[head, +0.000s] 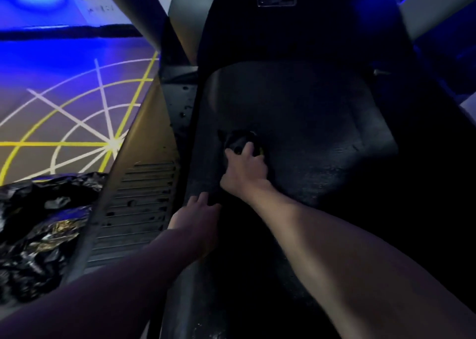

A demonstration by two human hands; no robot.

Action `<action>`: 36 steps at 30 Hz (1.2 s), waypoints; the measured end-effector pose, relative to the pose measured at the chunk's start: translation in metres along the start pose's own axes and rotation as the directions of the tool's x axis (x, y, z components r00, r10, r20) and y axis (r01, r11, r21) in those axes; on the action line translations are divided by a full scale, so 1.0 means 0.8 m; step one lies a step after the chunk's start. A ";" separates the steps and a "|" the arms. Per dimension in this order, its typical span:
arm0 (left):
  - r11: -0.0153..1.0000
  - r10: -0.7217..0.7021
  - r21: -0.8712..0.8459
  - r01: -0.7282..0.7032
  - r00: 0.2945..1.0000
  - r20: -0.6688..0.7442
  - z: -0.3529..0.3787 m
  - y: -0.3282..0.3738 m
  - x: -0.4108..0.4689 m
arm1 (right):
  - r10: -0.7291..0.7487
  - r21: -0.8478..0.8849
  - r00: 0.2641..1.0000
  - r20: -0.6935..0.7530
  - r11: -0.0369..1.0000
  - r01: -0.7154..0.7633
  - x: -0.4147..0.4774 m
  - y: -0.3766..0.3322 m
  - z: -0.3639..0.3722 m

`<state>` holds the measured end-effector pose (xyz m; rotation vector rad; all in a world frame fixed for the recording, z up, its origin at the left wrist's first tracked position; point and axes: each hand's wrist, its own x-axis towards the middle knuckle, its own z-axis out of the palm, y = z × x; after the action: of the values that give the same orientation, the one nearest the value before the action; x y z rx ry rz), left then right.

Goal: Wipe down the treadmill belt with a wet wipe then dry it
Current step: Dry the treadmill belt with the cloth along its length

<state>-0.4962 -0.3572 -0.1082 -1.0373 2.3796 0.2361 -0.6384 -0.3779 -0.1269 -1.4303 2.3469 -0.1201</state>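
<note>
The dark treadmill belt [309,122] runs up the middle of the head view in dim blue light. My right hand [244,171] reaches across to the belt's left part and presses a dark crumpled wipe [238,140] against it, fingers closed over the wad. My left hand [198,215] rests flat, fingers spread, on the belt's left edge just below and left of the right hand. It holds nothing. The wipe's colour is hard to tell in the dark.
A ribbed side rail [139,209] borders the belt on the left. A crumpled black plastic bag [38,233] lies on the floor beside it. The floor [64,122] carries yellow and white lines. The black motor hood [296,24] rises beyond the belt.
</note>
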 end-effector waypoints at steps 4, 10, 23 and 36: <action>0.979 0.046 0.195 -0.060 0.996 0.076 0.021 -0.017 -0.011 | -0.142 0.149 0.989 0.036 0.980 0.135 -0.013 -0.080 0.026; 0.970 0.104 0.221 -0.103 0.995 0.009 0.048 0.001 -0.028 | -0.217 0.228 0.975 0.056 0.953 0.199 -0.014 -0.086 0.036; 1.000 -0.015 0.023 0.014 0.999 0.033 0.009 0.037 -0.018 | -0.190 0.028 0.980 0.062 0.982 0.188 -0.028 -0.004 0.011; 0.977 0.215 0.006 -0.215 0.976 0.022 -0.013 0.191 0.033 | 0.108 0.006 0.994 -0.002 0.994 -0.108 -0.062 0.226 -0.041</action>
<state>-0.6255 -0.2717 -0.1212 -0.7685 2.4712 0.3133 -0.7814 -0.2528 -0.1311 -1.2979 2.4176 -0.0987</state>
